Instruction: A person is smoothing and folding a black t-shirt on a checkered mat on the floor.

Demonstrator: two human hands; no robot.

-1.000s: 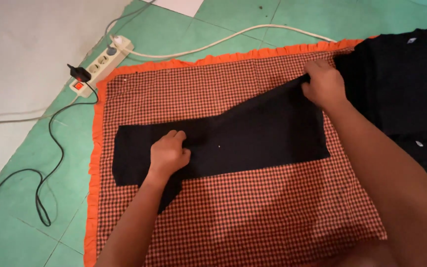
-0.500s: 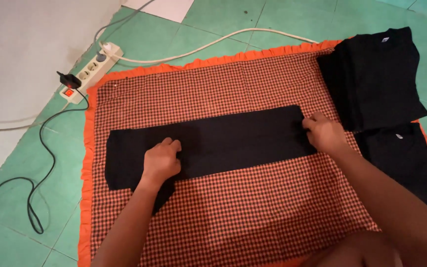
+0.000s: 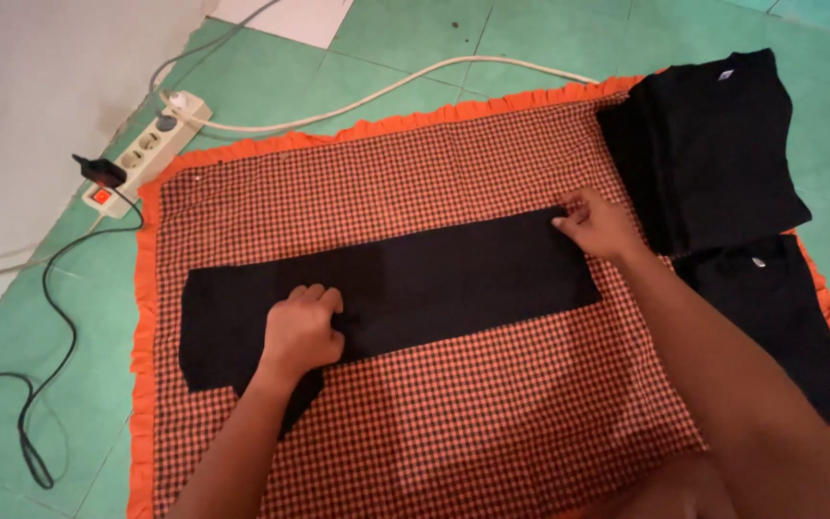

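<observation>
A black garment [image 3: 434, 279] lies folded into a long flat strip across an orange-and-black checked cloth [image 3: 453, 413] with an orange frill. My left hand [image 3: 302, 329] rests as a loose fist on the strip's left part, pressing it down. My right hand [image 3: 596, 224] pinches the strip's upper right corner with its fingertips.
Two folded black garments lie on the cloth's right side, one [image 3: 713, 144] at the top corner, another [image 3: 780, 317] below it. A white power strip [image 3: 146, 152] with a lit red switch, a black plug and cables [image 3: 40, 384] lie on the green tiled floor at left.
My right hand brought the raised right part of the garment down flat onto the cloth, then shifted to its upper right corner. My left hand stayed pressed on the left part.
</observation>
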